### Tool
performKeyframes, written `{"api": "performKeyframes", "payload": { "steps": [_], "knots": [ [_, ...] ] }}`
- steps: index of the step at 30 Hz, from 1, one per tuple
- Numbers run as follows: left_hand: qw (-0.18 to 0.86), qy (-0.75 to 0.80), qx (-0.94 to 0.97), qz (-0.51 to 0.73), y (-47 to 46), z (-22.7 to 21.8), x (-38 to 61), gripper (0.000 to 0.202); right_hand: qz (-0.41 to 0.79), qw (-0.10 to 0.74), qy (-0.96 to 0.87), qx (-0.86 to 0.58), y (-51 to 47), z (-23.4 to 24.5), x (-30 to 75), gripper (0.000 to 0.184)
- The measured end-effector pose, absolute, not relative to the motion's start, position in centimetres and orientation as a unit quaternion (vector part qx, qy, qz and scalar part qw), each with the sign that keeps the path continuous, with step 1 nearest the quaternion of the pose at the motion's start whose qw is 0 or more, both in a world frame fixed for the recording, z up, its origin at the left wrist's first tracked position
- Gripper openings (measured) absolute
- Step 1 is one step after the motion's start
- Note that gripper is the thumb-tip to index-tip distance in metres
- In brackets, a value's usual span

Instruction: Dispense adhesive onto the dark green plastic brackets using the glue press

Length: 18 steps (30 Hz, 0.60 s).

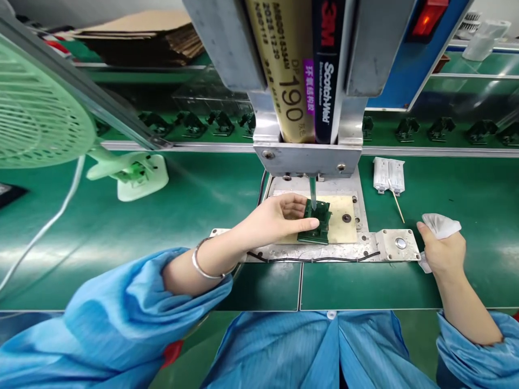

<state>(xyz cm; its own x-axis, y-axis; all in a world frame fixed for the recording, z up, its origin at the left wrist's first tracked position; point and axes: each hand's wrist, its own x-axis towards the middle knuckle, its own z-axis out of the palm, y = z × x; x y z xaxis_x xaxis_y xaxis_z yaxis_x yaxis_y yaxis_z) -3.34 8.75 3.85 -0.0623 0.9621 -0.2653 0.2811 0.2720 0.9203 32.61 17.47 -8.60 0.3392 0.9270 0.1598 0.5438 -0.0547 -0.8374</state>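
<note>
My left hand (279, 219) grips a small dark green part (315, 221) and holds it on the beige pad (343, 227) of a metal fixture plate (324, 249). A thin dispensing nozzle (312, 194) comes down onto the part from an adhesive machine carrying a gold-and-black glue cartridge (300, 70). My right hand (444, 251) rests on the green mat to the right of the fixture, closed around a crumpled white wipe (441, 224). A round metal button (400, 243) sits on the fixture just left of that hand.
A pale green desk fan (40, 108) stands at the left with its white cord (44, 227) trailing over the mat. Two white packets (389, 174) and a thin stick (397, 204) lie behind the fixture. Rows of dark green parts (441, 129) line the conveyor behind.
</note>
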Motion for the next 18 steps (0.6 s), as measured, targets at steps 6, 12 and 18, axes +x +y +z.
{"api": "performKeyframes", "payload": {
  "steps": [6,12,18],
  "knots": [
    [0.553,0.627,0.481,0.264,6.8,4.8,-2.8,0.042,0.204,0.472,-0.493,-0.702,17.0,-7.7,32.7,0.043],
    [0.541,0.535,0.515,0.394,1.5,5.1,-0.1,0.058,0.301,0.405,-0.683,-0.528,7.7,-1.2,32.1,0.039],
    [0.444,0.465,0.655,0.396,-0.3,6.3,1.7,0.066,0.209,0.214,-0.932,-0.204,3.4,5.6,25.7,0.043]
  ]
}}
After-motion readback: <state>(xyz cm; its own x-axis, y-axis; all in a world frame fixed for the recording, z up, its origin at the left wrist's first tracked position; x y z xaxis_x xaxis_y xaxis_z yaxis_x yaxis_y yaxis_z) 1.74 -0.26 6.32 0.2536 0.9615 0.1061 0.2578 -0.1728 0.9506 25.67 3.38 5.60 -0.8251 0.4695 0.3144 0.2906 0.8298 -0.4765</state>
